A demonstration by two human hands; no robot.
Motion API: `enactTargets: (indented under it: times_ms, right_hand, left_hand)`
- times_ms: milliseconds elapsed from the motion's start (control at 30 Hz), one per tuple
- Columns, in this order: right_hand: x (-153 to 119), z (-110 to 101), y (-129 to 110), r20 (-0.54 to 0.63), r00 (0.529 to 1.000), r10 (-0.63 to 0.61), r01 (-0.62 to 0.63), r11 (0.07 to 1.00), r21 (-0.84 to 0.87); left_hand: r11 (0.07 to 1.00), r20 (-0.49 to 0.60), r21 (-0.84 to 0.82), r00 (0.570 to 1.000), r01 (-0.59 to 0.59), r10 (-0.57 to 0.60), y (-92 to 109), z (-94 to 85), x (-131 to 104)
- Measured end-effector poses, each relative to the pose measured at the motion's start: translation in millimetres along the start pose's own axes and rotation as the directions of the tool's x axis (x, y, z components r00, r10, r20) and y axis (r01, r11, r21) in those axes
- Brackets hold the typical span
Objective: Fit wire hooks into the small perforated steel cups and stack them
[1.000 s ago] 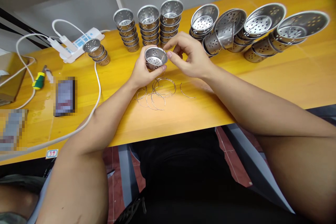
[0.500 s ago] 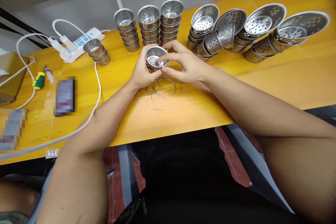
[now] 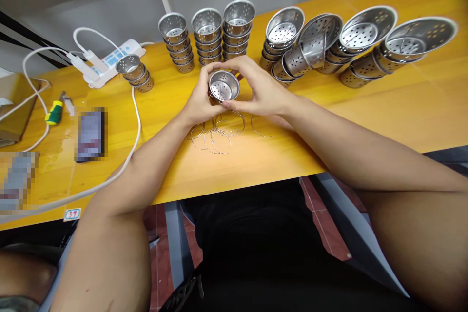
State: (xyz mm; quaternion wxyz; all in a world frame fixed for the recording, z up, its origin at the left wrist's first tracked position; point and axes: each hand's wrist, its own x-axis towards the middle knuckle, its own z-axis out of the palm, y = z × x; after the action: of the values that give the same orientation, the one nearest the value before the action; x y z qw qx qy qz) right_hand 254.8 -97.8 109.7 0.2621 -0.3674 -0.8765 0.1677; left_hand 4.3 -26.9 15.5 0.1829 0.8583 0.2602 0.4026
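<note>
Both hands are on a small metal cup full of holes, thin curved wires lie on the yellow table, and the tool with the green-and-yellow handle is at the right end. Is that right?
Not quite: in the head view, the tool is at the left. The left hand and right hand are on the cup, and the wires lie on the table.

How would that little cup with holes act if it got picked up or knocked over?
The cup would probably feel stiff, since it looks like shiny metal. It might be light, being hollow and full of holes. On its side, it would likely roll, because its wall is round.
</note>
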Motion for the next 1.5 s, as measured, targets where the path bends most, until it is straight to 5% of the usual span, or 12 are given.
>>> enactTargets:
  times_ms: [300, 533, 700, 767, 867, 1133, 1267, 1500]
  right_hand:
    - [-15, -38, 1, 0.198, 0.979, 0.053, -0.017, 0.984, -0.178]
    - [-25, -57, 12, 0.372, 0.831, 0.414, -0.162, 0.819, -0.55]
    - [-37, -48, 2, 0.31, 0.907, 0.286, -0.028, 0.774, -0.633]
    - [-42, -39, -9, 0.288, 0.945, 0.152, 0.044, 0.817, -0.576]
    - [-45, -26, -20, 0.332, 0.943, 0.028, 0.11, 0.915, -0.389]
    - [-67, -35, 2, 0.336, 0.938, 0.078, 0.082, 0.896, -0.437]
    - [-93, -45, -1, 0.358, 0.932, 0.058, 0.061, 0.948, -0.313]
    - [-124, -57, 15, 0.246, 0.933, 0.264, -0.146, 0.898, -0.414]
  left_hand:
    - [1.0, 0.128, -0.013, 0.992, -0.021, 0.023, 8, -11.9, -3]
    - [1.0, 0.048, -0.006, 0.999, -0.024, 0.024, -6, -14.6, -6]
    - [1.0, 0.019, 0.005, 1.0, -0.005, 0.005, -8, -13.6, -6]
    - [1.0, 0.012, 0.002, 1.0, -0.004, 0.004, -10, -13.3, -6]
    - [1.0, 0.014, 0.001, 1.0, 0.008, -0.009, -14, -12.7, -7]
    - [0.999, 0.019, 0.02, 0.999, 0.037, -0.037, -10, -14.1, -8]
    - [0.998, 0.013, 0.036, 0.999, 0.046, -0.047, 0, -17.1, -6]
    - [0.997, 0.022, 0.038, 0.998, 0.065, -0.065, 2, -18.0, -5]
